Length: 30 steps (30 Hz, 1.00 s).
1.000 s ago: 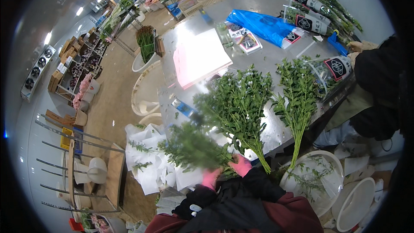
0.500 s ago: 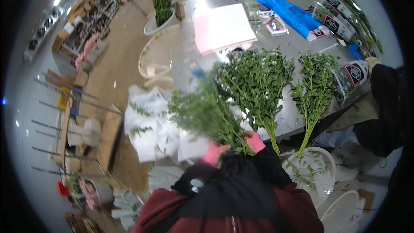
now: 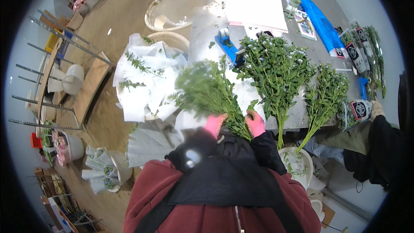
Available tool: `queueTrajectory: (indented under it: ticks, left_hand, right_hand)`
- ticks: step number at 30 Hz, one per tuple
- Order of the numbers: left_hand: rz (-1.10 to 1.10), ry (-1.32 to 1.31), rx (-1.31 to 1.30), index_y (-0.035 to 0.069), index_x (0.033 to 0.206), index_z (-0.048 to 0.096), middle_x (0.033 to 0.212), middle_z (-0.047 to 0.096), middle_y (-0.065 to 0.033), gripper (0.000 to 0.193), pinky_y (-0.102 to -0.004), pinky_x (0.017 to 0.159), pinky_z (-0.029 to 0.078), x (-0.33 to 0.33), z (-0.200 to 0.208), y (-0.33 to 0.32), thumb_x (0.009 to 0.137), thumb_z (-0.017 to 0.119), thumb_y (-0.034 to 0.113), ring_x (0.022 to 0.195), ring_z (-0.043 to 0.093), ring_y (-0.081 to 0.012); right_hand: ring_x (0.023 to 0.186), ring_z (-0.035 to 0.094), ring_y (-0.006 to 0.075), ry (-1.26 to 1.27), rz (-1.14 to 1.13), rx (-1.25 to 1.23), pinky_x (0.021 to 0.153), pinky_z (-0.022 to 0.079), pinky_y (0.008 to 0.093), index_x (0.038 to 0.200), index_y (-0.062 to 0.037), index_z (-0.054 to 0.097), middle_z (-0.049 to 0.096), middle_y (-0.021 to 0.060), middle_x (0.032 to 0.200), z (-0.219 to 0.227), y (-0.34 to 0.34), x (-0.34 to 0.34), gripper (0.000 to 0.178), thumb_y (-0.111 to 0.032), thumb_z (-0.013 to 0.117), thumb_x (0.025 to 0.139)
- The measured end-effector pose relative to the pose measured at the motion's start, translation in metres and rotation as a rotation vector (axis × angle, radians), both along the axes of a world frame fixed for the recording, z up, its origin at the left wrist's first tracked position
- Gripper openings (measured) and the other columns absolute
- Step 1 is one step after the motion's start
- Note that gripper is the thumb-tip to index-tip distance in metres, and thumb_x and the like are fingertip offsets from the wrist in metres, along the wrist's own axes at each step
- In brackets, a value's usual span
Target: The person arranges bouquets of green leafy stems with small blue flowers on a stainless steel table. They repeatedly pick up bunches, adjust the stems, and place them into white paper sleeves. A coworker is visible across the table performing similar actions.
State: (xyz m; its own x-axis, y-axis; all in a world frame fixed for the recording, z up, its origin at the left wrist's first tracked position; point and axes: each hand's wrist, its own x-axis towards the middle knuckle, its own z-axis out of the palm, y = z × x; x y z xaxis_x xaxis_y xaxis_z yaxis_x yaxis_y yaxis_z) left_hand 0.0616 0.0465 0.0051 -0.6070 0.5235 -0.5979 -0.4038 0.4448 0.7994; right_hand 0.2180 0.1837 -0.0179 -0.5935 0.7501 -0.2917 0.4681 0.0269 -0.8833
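Note:
My left hand (image 3: 214, 125), in a pink glove, is closed around a bunch of leafy green flower stems (image 3: 230, 108) at the table's near edge. The bunch's upper left part is blurred by motion. On the right side of its lower stems, my right hand (image 3: 255, 124), also pink-gloved, has its fingers closed against them. To the right lies a larger bunch with small pale blue flowers (image 3: 278, 73), its stem ends pointing toward me. A smaller green bunch (image 3: 323, 97) rests beyond it. Behind the held bunch stands a blue tabletop tool (image 3: 226, 46).
White wrapping sheets (image 3: 144, 77) heap over a tub on the left. A pale bucket (image 3: 307, 164) with clippings stands below the table's right side. A stack of white sheets (image 3: 256, 6) and a blue plastic bag (image 3: 319, 23) lie farther back. Another person's gloved hand (image 3: 376, 110) touches wrapped flowers.
My view has shifted, so the table and floor sit differently in it. Both hands stay at the same bunch, whose blurred tops still move. The blue tool now shows clearly.

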Motion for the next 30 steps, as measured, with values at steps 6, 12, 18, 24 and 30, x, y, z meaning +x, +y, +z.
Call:
queueTrajectory:
  ticks: [6, 12, 18, 24, 30]
  left_hand:
    - [-0.597, 0.371, 0.076, 0.002, 0.111, 0.059, 0.099, 0.065, -0.0121, 0.031, -0.0346, 0.08, 0.047, -0.011, -0.019, -0.018, 0.082, 0.059, 0.013, 0.091, 0.059, -0.0211]
    - [-0.829, 0.365, 0.339, 0.0, 0.108, 0.059, 0.11, 0.06, -0.0115, 0.029, -0.0321, 0.09, 0.042, -0.041, -0.029, -0.023, 0.087, 0.055, 0.02, 0.104, 0.054, -0.0191]
    - [-0.467, -0.265, 0.379, 0.004, 0.113, 0.06, 0.109, 0.063, -0.0056, 0.033, -0.0316, 0.093, 0.041, -0.033, -0.023, -0.024, 0.093, 0.052, 0.03, 0.104, 0.055, -0.0196]
    - [-0.407, 0.093, -0.355, 0.002, 0.123, 0.057, 0.12, 0.061, -0.0124, 0.058, -0.0332, 0.093, 0.044, -0.04, 0.009, 0.008, 0.08, 0.07, 0.039, 0.109, 0.057, -0.0233]
    - [0.023, 0.12, 0.13, 0.0, 0.12, 0.054, 0.113, 0.064, -0.0152, 0.052, -0.0339, 0.091, 0.046, -0.052, 0.001, 0.003, 0.077, 0.074, 0.021, 0.105, 0.061, -0.0248]
  right_hand:
    - [0.1, 0.061, 0.0249, 0.112, 0.061, 0.167, 0.089, 0.047, 0.0334, 0.121, 0.0013, 0.056, 0.062, 0.0159, 0.108, 0.037, -0.01, -0.027, 0.061, -0.028, 0.077, 0.072]
    - [0.089, 0.063, 0.0201, -0.072, -0.063, -0.046, 0.082, 0.049, 0.0311, 0.128, 0.0, 0.05, 0.067, 0.0139, 0.099, 0.031, 0.008, -0.028, 0.052, -0.008, 0.062, 0.078]
    - [0.083, 0.062, 0.0176, -0.05, -0.057, -0.02, 0.078, 0.048, 0.0288, 0.123, 0.0021, 0.051, 0.066, 0.0103, 0.095, 0.015, 0.025, -0.022, 0.047, -0.003, 0.061, 0.078]
    - [0.092, 0.062, 0.0211, 0.241, -0.055, 0.403, 0.083, 0.049, 0.0309, 0.123, -0.001, 0.053, 0.061, 0.0128, 0.109, 0.071, 0.004, -0.07, 0.043, -0.004, 0.062, 0.08]
    - [0.093, 0.063, 0.0184, 0.336, 0.388, 0.211, 0.082, 0.048, 0.0277, 0.108, 0.0013, 0.061, 0.066, 0.0112, 0.101, 0.111, -0.028, -0.103, 0.023, 0.001, 0.056, 0.085]
